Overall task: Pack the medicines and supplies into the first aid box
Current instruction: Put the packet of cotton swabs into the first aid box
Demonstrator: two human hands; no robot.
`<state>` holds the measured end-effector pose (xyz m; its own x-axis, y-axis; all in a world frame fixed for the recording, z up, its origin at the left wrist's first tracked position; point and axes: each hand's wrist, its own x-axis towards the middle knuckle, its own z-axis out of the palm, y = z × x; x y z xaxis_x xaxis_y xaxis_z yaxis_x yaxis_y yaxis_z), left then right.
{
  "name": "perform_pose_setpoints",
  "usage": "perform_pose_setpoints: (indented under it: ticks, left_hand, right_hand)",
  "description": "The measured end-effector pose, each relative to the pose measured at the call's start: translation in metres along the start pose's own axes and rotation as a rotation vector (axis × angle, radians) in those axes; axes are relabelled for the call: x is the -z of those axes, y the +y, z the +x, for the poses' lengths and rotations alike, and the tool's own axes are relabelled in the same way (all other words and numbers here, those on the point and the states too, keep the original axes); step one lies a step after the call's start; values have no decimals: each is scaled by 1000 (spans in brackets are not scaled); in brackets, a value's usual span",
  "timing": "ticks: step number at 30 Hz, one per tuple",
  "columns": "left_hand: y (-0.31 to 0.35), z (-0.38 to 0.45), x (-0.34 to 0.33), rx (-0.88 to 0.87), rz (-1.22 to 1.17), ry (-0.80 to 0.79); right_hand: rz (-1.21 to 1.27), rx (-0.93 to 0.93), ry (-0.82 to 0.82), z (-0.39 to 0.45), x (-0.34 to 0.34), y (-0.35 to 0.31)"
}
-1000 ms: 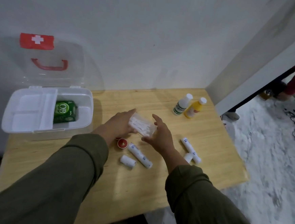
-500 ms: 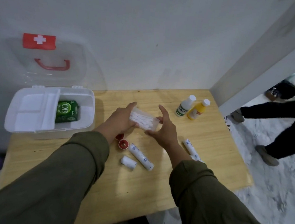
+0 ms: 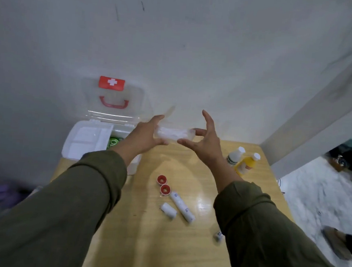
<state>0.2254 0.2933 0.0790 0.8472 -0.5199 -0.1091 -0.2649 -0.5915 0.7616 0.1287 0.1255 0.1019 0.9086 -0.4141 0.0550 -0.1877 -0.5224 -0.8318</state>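
Note:
A clear plastic box of cotton swabs (image 3: 174, 133) hangs in the air above the table, held at its ends by my left hand (image 3: 144, 135) and my right hand (image 3: 205, 143). The white first aid box (image 3: 82, 140) stands open at the table's back left, its clear lid (image 3: 114, 99) with a red cross and red handle leaning on the wall. A green pack (image 3: 113, 142) lies inside it, partly hidden by my left arm. On the table lie two bandage rolls (image 3: 182, 206), (image 3: 168, 210), two small red-capped jars (image 3: 163, 185), and a white bottle (image 3: 234, 156) beside a yellow bottle (image 3: 246, 164).
The wooden table (image 3: 141, 246) sits in a corner between white walls. Another small roll (image 3: 218, 235) pokes out beside my right sleeve. On the floor at the right is a person's foot (image 3: 337, 243), and dark gear lies further back.
Both hands have lifted the swab box up off the table and toward the first aid box. The camera view has tilted upward.

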Motion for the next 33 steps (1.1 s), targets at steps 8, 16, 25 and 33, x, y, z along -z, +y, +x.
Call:
perform_pose_setpoints:
  ticks: [8,16,25,33]
  left_hand:
    - [-63,-44,66,95,53,151]
    - [-125,-82,77,321,244,200]
    - [-134,-87,72,313,146,243]
    - [-134,-87,72,328,110,281]
  right_hand:
    - [-33,71,-231,-1,-48,-44]
    - [-94,64,-394,-9,-92,-51]
    - [-154,65,-437,-13,-126,-43]
    - [-325,146,-478,-10,-155,-43]
